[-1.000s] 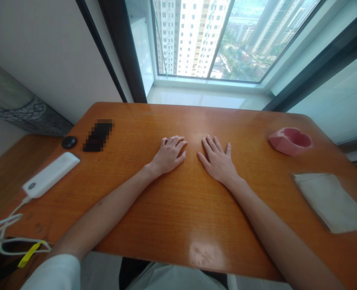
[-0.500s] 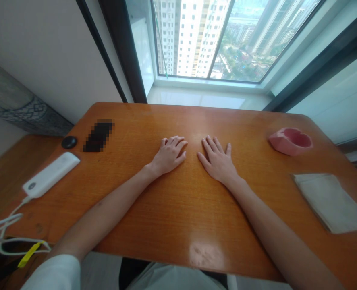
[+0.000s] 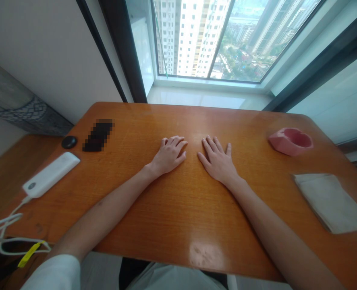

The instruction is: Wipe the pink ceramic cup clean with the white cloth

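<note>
Both of my hands lie flat, palm down, on the orange wooden table [image 3: 172, 217] near its middle. My left hand [image 3: 168, 155] has its fingers stretched forward and holds nothing. A short gap to its right rests my right hand [image 3: 217, 162], fingers spread, also with nothing in it. The two hands do not touch each other or any object.
A pink heart-shaped dish [image 3: 290, 140] stands at the far right, with a folded pale cloth [image 3: 332, 202] nearer me. On the left lie a white power bank [image 3: 50, 174] with a white cable [image 3: 6, 229], a small black round object [image 3: 69, 141] and a blurred dark item [image 3: 98, 135]. A window is beyond the table.
</note>
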`<state>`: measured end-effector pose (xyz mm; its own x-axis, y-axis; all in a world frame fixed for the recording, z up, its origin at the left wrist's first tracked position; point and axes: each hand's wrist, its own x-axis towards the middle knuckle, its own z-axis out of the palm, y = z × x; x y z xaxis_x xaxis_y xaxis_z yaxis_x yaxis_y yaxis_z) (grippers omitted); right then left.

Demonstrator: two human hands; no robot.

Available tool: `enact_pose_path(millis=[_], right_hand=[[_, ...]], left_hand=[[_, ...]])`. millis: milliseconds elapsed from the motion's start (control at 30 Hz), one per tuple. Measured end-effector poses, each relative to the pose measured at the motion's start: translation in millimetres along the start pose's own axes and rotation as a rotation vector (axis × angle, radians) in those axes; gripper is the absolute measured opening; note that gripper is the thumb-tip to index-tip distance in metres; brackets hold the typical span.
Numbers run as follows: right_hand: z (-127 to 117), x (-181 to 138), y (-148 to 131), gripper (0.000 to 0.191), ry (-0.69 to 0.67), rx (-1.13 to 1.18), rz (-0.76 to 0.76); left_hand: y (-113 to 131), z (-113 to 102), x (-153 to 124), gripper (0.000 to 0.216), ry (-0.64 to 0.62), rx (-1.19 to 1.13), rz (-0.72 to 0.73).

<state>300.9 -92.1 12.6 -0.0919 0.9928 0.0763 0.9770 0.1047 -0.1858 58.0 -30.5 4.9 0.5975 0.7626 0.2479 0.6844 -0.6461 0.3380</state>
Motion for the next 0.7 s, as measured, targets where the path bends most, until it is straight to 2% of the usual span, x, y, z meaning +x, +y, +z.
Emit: enact_pose_path(millis=[367, 467, 533, 600, 633, 700], right_hand=[[4, -1, 0, 0.070, 0.032, 0.039, -0.014], [3, 0, 8, 0.060, 0.169, 0.151, -0.013], [-2, 3, 28, 0.053, 0.365, 0.196, 0.022], [-8, 8, 61, 0.053, 0.565, 0.147, 0.109], [-11, 10, 82, 0.058, 0.648, 0.098, 0.192], [-18, 15, 127, 0.078, 0.748, 0.041, 0.477]], left_hand=[[1, -1, 0, 0.043, -0.006, 0.009, -0.003], [1, -1, 0, 0.043, -0.008, 0.009, -0.004], [1, -1, 0, 0.044, -0.016, 0.005, -0.004], [1, -1, 0, 0.043, -0.021, 0.002, -0.004], [1, -1, 0, 0.043, -0.021, 0.001, -0.004], [1, -1, 0, 0.043, -0.019, -0.001, -0.005]])
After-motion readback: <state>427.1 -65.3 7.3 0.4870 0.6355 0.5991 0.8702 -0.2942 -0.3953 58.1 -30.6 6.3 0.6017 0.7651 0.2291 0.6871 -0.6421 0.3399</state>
